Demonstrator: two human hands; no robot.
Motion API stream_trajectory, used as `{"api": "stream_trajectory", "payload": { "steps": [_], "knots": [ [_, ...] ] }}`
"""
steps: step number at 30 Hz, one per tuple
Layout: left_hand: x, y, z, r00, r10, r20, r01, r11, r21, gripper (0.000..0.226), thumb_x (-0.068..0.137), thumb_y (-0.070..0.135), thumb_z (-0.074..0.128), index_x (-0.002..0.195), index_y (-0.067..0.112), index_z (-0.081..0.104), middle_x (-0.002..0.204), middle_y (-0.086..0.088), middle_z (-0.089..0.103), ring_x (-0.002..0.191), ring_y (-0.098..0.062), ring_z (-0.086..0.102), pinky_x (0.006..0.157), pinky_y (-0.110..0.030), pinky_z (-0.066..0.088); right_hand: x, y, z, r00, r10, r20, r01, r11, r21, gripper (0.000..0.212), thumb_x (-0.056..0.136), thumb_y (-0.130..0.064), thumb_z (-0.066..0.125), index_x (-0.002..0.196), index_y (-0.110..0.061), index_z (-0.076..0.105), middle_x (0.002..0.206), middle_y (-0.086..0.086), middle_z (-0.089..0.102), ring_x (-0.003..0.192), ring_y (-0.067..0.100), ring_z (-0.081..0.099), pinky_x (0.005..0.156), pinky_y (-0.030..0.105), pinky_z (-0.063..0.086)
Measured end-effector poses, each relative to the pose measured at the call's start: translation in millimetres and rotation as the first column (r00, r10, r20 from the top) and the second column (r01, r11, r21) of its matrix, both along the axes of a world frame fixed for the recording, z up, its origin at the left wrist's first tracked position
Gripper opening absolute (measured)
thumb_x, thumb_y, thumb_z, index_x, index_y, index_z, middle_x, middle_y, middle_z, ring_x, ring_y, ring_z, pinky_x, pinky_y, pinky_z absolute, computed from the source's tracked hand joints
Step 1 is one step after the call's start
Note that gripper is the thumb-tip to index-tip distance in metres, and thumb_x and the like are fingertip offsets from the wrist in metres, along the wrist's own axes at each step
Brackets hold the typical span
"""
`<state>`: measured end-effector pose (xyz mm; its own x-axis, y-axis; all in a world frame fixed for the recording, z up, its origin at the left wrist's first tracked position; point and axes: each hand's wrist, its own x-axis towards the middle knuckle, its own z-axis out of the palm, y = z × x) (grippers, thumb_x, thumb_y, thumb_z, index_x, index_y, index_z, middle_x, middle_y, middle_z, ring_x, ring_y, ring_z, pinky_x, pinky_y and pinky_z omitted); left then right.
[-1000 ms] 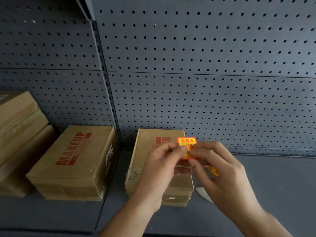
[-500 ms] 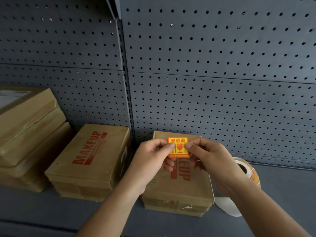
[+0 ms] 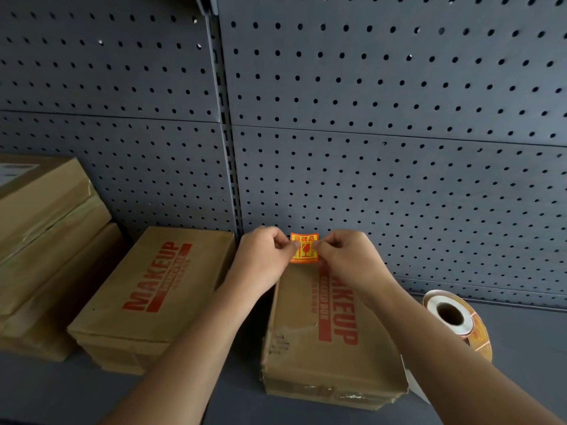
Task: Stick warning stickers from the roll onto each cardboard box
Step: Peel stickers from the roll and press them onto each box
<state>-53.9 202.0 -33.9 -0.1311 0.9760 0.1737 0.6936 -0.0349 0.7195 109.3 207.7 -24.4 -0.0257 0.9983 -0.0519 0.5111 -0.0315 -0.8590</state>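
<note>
Head view shows both hands raised over the far end of the middle cardboard box (image 3: pixel 319 329), the one printed MAKEUP that lies on the grey shelf (image 3: pixel 521 363) against the pegboard back panel (image 3: pixel 383 102). The left hand (image 3: pixel 264 262) pinches the left edge of an orange-and-yellow warning sticker (image 3: pixel 304 248), and the right hand (image 3: pixel 340 256) pinches its right edge; each grip is closed on the sticker, thumb against forefinger, holding it flat and printed face up.

The sticker hangs over the box's far edge. Whether its lower edge already touches the cardboard cannot be told from here.

The step in hand looks like placing: the sticker is off its backing and lined up above the lid. The next move probably calls for lowering it flat onto the far part of the lid, clear of the red lettering, then letting go and rubbing it down so no corner lifts.

The sticker roll (image 3: pixel 457 320) stands on edge on the shelf just right of this box. A second MAKEUP box (image 3: pixel 147 296) sits to the left with no sticker visible on its top, and 1 stack of further boxes (image 3: pixel 46 240) lies beyond it, so more of the task seems to remain.
</note>
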Motion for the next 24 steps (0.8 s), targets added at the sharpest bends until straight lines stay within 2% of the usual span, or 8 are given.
{"api": "stream_trajectory", "payload": {
  "steps": [3, 9, 16, 20, 24],
  "knots": [
    [-1, 8, -6, 1.000, 0.011, -0.017, -0.011, 1.000, -0.027, 0.025, 0.091, 0.036, 0.071, 0.080, 0.014, 0.070, 0.077, 0.006, 0.064, 0.067, -0.005, 0.057, 0.054, -0.016, 0.036, -4, 7, -1, 0.996, -0.014, 0.092, 0.011, 1.000, 0.029, 0.024, 0.095, -0.027, 0.061, 0.078, -0.011, 0.068, 0.065, -0.003, 0.062, 0.049, 0.008, 0.047, 0.040, 0.008, 0.037],
    [-2, 18, -10, 0.999, 0.006, -0.051, -0.011, 0.994, -0.111, 0.025, 0.089, 0.036, 0.072, 0.074, 0.016, 0.068, 0.068, 0.009, 0.061, 0.062, -0.008, 0.057, 0.051, -0.023, 0.038, -6, 13, -6, 0.987, 0.002, 0.159, -0.006, 1.000, 0.027, 0.020, 0.094, -0.026, 0.060, 0.080, -0.012, 0.066, 0.070, -0.001, 0.064, 0.052, 0.008, 0.049, 0.038, 0.008, 0.034],
    [0, 20, -9, 0.996, 0.012, -0.092, -0.027, 0.986, -0.167, 0.026, 0.088, 0.033, 0.072, 0.069, 0.017, 0.065, 0.070, 0.002, 0.065, 0.067, -0.019, 0.063, 0.057, -0.028, 0.047, -9, 18, -9, 0.980, 0.026, 0.198, -0.027, 1.000, 0.005, 0.016, 0.092, -0.024, 0.062, 0.083, -0.013, 0.068, 0.073, 0.001, 0.067, 0.058, 0.013, 0.055, 0.052, 0.024, 0.045],
    [3, 20, -4, 0.992, -0.010, -0.125, -0.013, 0.983, -0.183, 0.028, 0.087, 0.027, 0.069, 0.076, 0.002, 0.071, 0.078, -0.015, 0.073, 0.076, -0.031, 0.068, 0.067, -0.041, 0.055, -10, 20, -10, 0.967, 0.030, 0.254, -0.034, 0.999, 0.011, 0.014, 0.091, -0.022, 0.061, 0.081, -0.014, 0.067, 0.068, -0.001, 0.063, 0.056, 0.013, 0.053, 0.052, 0.026, 0.045],
    [6, 21, -2, 0.987, 0.000, -0.159, -0.033, 0.979, -0.203, 0.023, 0.087, 0.025, 0.068, 0.075, 0.006, 0.070, 0.081, -0.012, 0.072, 0.077, -0.030, 0.069, 0.068, -0.040, 0.056, -13, 20, -11, 0.956, 0.019, 0.294, -0.027, 0.999, 0.022, 0.015, 0.091, -0.023, 0.060, 0.080, -0.013, 0.064, 0.070, 0.002, 0.064, 0.058, 0.018, 0.055, 0.058, 0.033, 0.052]
  ]
}}
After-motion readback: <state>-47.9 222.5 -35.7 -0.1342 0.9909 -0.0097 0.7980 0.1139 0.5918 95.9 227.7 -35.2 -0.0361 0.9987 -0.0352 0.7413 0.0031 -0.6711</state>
